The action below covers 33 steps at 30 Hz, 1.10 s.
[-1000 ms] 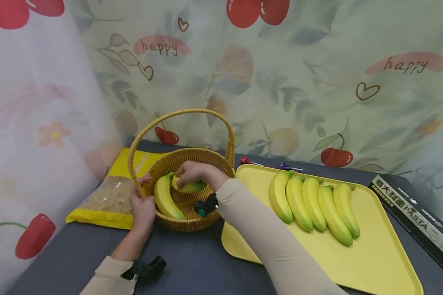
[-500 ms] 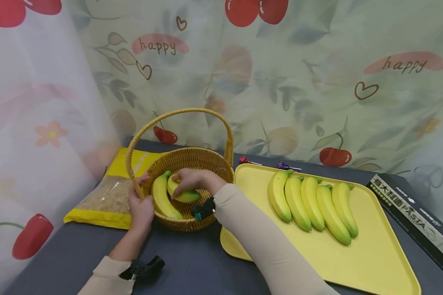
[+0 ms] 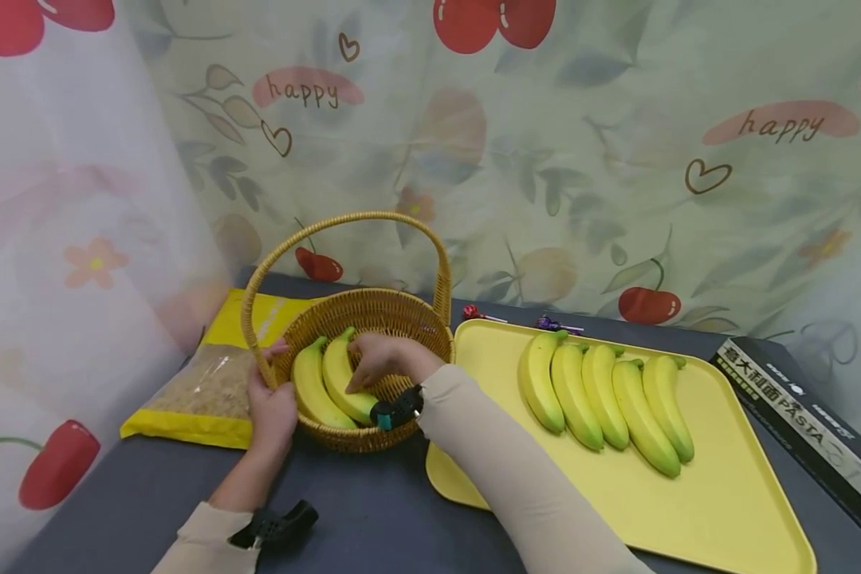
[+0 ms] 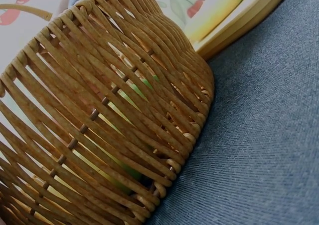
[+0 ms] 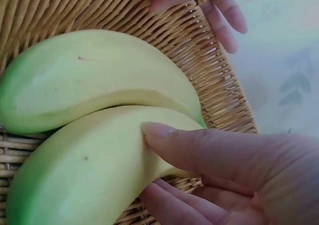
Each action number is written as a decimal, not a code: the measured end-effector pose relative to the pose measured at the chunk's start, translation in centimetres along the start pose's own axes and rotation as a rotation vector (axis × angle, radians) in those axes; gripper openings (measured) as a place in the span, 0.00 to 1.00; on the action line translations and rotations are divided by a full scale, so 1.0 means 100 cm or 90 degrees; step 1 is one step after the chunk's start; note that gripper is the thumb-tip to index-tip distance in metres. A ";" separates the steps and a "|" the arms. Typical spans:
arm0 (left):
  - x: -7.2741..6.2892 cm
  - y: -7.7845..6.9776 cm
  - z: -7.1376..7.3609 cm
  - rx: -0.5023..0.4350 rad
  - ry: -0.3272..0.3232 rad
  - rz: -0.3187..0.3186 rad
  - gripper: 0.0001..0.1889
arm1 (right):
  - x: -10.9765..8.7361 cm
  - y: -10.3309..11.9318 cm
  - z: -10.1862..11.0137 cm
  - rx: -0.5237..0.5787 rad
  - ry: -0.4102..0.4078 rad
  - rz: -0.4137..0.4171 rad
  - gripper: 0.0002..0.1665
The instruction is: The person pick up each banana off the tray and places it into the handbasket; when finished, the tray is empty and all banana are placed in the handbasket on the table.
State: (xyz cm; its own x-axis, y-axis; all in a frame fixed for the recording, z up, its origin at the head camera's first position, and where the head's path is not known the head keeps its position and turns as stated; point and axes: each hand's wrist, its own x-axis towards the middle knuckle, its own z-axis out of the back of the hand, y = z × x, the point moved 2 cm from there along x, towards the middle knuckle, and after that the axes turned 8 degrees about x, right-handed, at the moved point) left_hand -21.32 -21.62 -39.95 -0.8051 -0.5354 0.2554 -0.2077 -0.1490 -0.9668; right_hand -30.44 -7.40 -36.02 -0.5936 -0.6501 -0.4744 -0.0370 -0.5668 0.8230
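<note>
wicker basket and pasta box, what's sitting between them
In the head view, the yellow tray with five bananas on it, partly hidden by the right sleeve; two lollipops lie behind the tray.

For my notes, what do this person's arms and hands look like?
The left hand and right hand are ungloved. The left sleeve and right sleeve are plain beige. Each sleeve end has a black device; the right one shows a small teal patch.

Two bananas (image 3: pixel 336 373) lie inside the wicker basket (image 3: pixel 376 309).
</note>
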 end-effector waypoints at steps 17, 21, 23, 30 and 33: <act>0.001 0.001 0.000 -0.002 -0.003 -0.005 0.27 | -0.002 -0.001 0.003 -0.034 -0.018 0.068 0.27; 0.002 0.002 0.000 -0.003 -0.008 -0.005 0.26 | -0.006 0.002 0.006 -0.050 -0.036 0.103 0.26; 0.002 0.002 0.000 -0.003 -0.009 -0.006 0.26 | -0.011 0.003 0.007 -0.048 -0.038 0.111 0.19; 0.001 0.002 -0.001 -0.001 -0.010 -0.004 0.26 | -0.028 0.007 0.014 -0.034 -0.050 0.120 0.39; 0.001 0.001 -0.001 -0.002 -0.010 -0.002 0.26 | -0.036 0.006 0.016 -0.035 -0.050 0.135 0.40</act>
State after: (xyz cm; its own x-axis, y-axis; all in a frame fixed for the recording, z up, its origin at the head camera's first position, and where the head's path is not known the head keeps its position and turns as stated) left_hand -21.46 -21.64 -40.06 -0.7955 -0.5480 0.2586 -0.2124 -0.1476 -0.9660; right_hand -29.62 -4.57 -33.34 -0.6440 -0.7175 -0.2655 0.1376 -0.4500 0.8824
